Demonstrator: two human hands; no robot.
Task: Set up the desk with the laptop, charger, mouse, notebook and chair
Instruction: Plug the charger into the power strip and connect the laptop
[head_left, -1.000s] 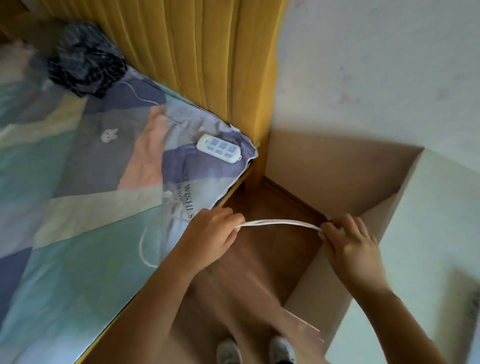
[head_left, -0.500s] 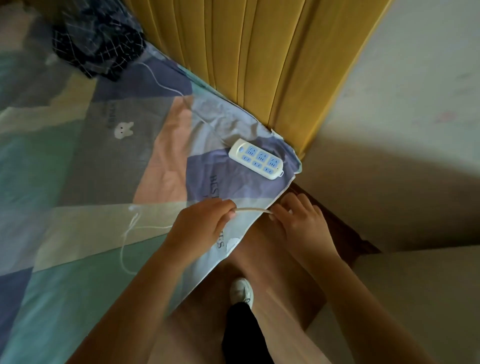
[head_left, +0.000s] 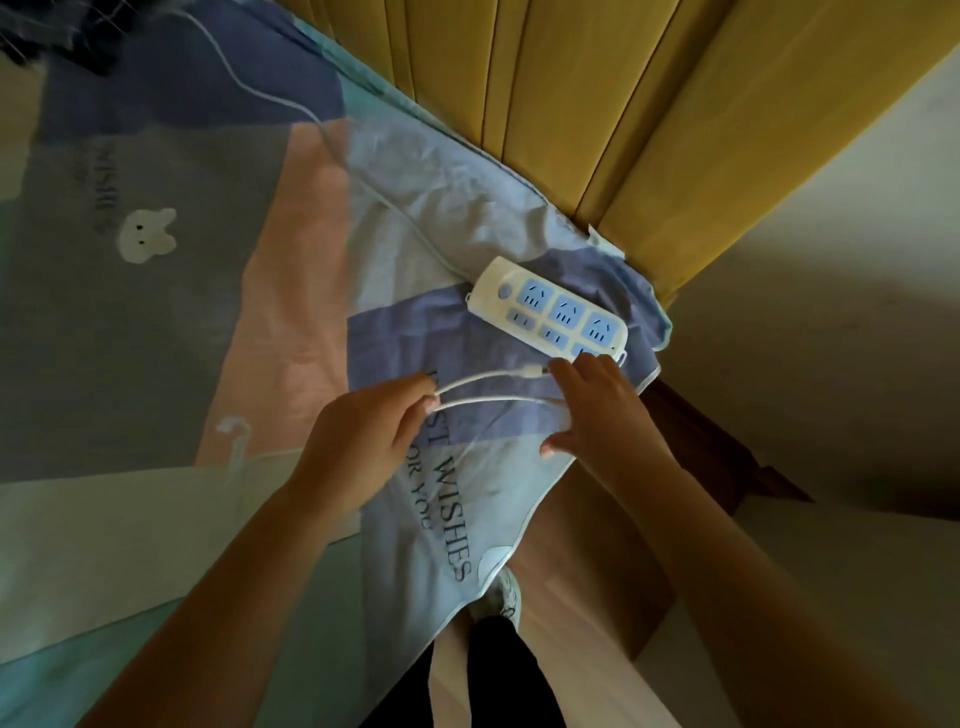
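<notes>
A thin white charger cable (head_left: 493, 387) runs in two strands between my hands, low over the bed's corner. My left hand (head_left: 363, 441) pinches the strands at their left end. My right hand (head_left: 597, 410) holds their right end, where a small white plug tip pokes out by my fingers. Just beyond my right hand lies a white power strip (head_left: 550, 309) with blue sockets, flat on the sheet. More of the cable trails loosely across the sheet behind my left hand. Laptop, mouse, notebook and chair are out of view.
The bed (head_left: 171, 322) with a patchwork sheet fills the left side. A yellow padded headboard (head_left: 597, 104) stands behind it, and a pale wall (head_left: 831, 338) is on the right. Wooden floor (head_left: 587, 561) and my shoe (head_left: 504, 597) show below. The strip's own cord (head_left: 270, 98) runs up-left.
My view has swung left from the desk's side panel onto the bed. Both hands have carried the cable over to the bed corner, close to the power strip, and it is now doubled.
</notes>
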